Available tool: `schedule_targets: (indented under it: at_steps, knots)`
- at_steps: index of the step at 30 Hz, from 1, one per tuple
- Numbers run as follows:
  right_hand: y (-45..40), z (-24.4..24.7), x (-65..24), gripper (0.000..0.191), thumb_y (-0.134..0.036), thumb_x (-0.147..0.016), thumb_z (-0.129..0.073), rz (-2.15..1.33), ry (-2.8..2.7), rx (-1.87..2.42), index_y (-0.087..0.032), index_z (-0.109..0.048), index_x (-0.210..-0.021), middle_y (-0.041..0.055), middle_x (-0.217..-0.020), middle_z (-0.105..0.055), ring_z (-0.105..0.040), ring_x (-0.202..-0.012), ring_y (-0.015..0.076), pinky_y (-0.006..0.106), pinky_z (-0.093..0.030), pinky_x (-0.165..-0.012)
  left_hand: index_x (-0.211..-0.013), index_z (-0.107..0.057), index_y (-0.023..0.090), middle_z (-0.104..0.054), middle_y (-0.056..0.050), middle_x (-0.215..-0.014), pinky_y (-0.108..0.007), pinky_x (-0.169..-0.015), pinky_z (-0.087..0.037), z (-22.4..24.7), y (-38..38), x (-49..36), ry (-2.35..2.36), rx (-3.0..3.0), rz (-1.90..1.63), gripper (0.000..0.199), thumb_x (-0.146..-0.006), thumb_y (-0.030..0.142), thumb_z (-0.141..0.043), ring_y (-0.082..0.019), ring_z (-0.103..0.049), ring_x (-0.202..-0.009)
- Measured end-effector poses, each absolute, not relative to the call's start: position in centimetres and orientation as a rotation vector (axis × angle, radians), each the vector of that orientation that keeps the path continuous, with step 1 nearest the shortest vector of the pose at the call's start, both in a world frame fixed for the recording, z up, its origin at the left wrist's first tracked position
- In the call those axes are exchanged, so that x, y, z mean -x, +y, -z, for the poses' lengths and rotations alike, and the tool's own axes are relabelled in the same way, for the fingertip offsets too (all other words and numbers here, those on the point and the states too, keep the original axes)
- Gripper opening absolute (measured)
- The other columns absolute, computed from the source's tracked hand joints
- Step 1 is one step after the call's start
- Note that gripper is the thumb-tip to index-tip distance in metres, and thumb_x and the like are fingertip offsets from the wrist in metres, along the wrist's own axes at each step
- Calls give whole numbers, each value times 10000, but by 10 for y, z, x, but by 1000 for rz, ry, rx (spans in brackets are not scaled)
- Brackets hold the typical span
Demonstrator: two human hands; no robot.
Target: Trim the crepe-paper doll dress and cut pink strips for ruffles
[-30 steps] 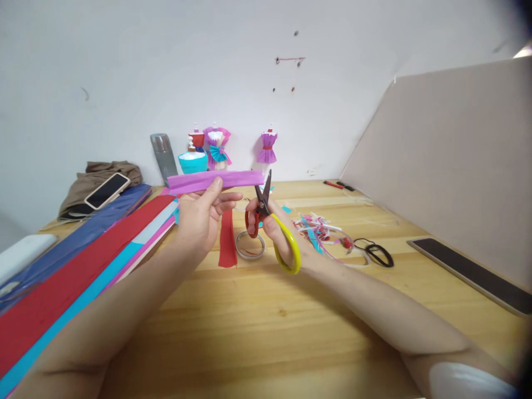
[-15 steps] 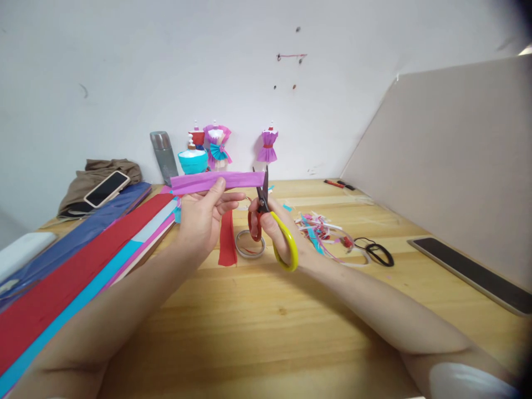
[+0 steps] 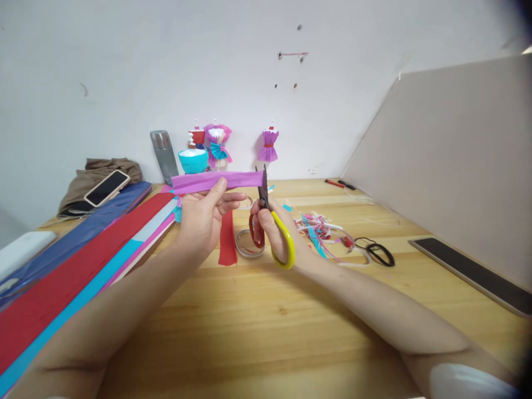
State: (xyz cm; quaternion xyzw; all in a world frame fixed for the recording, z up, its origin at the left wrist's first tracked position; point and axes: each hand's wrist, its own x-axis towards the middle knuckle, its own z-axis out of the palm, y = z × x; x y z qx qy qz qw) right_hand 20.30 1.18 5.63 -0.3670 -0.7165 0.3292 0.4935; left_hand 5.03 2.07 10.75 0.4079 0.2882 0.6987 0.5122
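A folded purple crepe paper strip (image 3: 195,183) is pinched in my left hand (image 3: 203,216), thumb on its face and the other fingers behind or below. My right hand (image 3: 272,230) grips scissors (image 3: 283,244) with one yellow and one red handle loop and dark blades. The blades are slightly apart and stand upright at the strip's right end. Below, on the table, lie a red paper piece (image 3: 227,238) and a roll of clear tape (image 3: 250,244). Beside my right hand is a heap of paper scraps (image 3: 318,227).
Long paper strips (image 3: 87,266) run along the left. Small dress forms in paper (image 3: 269,147) and a grey flask (image 3: 164,158) stand by the wall. A phone (image 3: 108,188) rests on brown cloth (image 3: 91,172). At right are a black band (image 3: 380,255) and a dark tablet-like slab (image 3: 469,271).
The scissor blades have closed a little and the handle loops have drawn slightly closer together at the strip's right end. The left hand and strip have hardly moved.
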Motion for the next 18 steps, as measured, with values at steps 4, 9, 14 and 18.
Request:
schedule_targets:
  at_steps: [4,9,14,18]
  knots:
    - [12,-55,-201,498,-734,-981,-425,-805,-1689,884,-240,-491,-982,-65,-574,-516,-524,-443,129,254,-415,-459,-714,-667,138,-734,-45,-635,-222,-570,-593,-106,22,-49,649,-995,-1674,340,-682,380,-905,-217,-779,-688]
    - [9,-55,-197,429,-672,-1004,-444,-826,-1647,910,-250,-455,-925,-82,-543,-495,-493,-407,118,242,-390,-428,-708,-656,141,-706,-21,-603,-205,-556,-578,-105,22,-48,665,-994,-1662,337,-680,365,-906,-209,-777,-684]
    - [8,-54,-190,401,-656,-988,-479,-914,-1545,937,-266,-441,-901,-95,-466,-462,-453,-356,130,247,-363,-387,-720,-642,147,-698,-5,-612,-200,-545,-567,-105,22,-48,631,-974,-1669,334,-676,339,-911,-190,-763,-644]
    - [10,-57,-192,441,-687,-998,-372,-928,-1497,972,-260,-481,-997,-93,-450,-446,-436,-344,153,262,-326,-372,-773,-651,152,-710,-4,-641,-214,-570,-573,-113,21,-47,645,-963,-1684,257,-756,289,-868,-185,-764,-656]
